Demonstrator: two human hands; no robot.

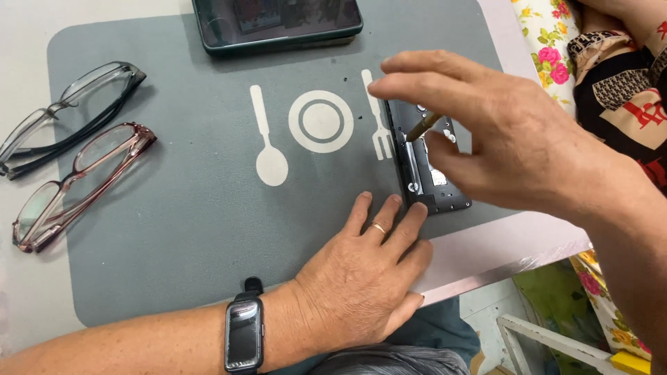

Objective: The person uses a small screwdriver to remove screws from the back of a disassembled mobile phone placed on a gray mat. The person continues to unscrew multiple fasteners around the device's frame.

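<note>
The pale worktop [28, 305] carries a grey mat [180, 229] printed with a white spoon, plate and fork. At twelve o'clock on the mat lies a dark tablet [278, 24], screen up. At nine o'clock two pairs of glasses rest side by side, half off the mat's edge: a black-framed pair [66, 114] above and a reddish-framed pair [76, 184] below. At three o'clock on the mat lies an opened phone [425, 173], its back cover off and inner parts showing. The left hand [361, 278], with a ring on one finger and a black watch on the wrist, lies flat on the mat at five o'clock, its grip released, fingertips just beside the phone's lower left corner. The right hand [500, 132] hovers over the phone, its grip pinched on a thin tool [422, 126] whose tip meets the phone's upper part
</note>
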